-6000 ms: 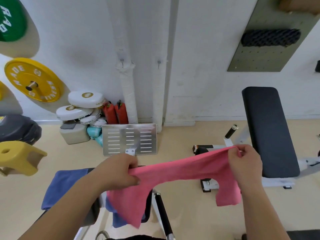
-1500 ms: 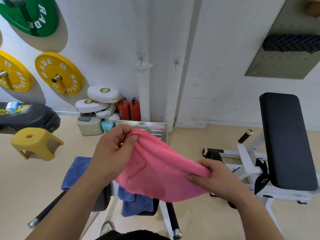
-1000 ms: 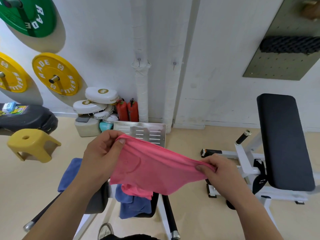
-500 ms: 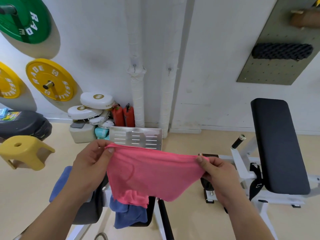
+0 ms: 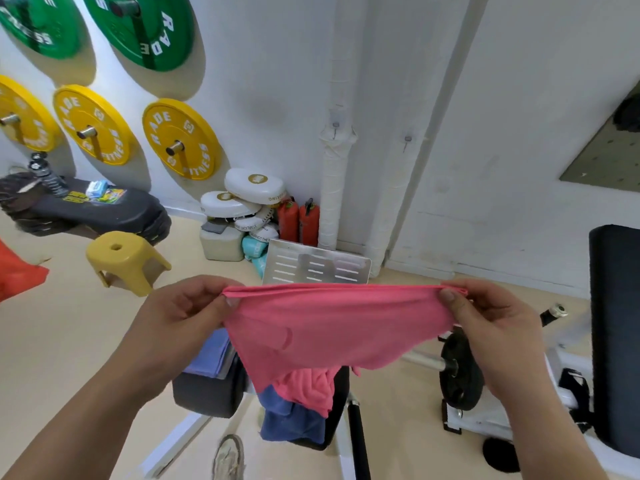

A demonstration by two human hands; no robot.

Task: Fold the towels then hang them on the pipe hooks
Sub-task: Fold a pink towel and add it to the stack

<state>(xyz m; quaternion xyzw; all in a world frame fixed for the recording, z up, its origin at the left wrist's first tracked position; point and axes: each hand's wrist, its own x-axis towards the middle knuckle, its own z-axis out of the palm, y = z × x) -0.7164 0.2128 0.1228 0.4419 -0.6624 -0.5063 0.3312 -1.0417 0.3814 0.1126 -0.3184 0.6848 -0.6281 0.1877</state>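
Mid-air in front of the person, above the floor: pink towel (image 5: 332,327) stretched between both hands, top edge taut and level, fabric doubled along that edge. Left hand (image 5: 180,317) pinches the left top corner, thumb on the near face, fingers curled behind. Right hand (image 5: 491,323) pinches the right top corner the same way. Lower part of the towel sags to a loose point, with a bunched tail hanging under it.

Below that, blue towel (image 5: 291,420) lies draped over a black bench pad (image 5: 207,393), one end hanging off the pad's near edge. Pink tail is touching it or just in front of it, cannot tell which.

Back wall: left pipe (image 5: 334,202) and right pipe (image 5: 394,202), both white, wrapped, side by side. Left hook (image 5: 335,128) and right hook (image 5: 408,139) sit partway up them. Pink towel is well apart from the hooks, lower and nearer the person.

Slotted metal plate (image 5: 315,268) leans at the foot of the pipes. Two red canisters (image 5: 298,220) stand just left of the left pipe. Yellow stool (image 5: 124,259) is on the floor at left. Yellow weight plates (image 5: 180,140) hang on wall pegs at upper left.
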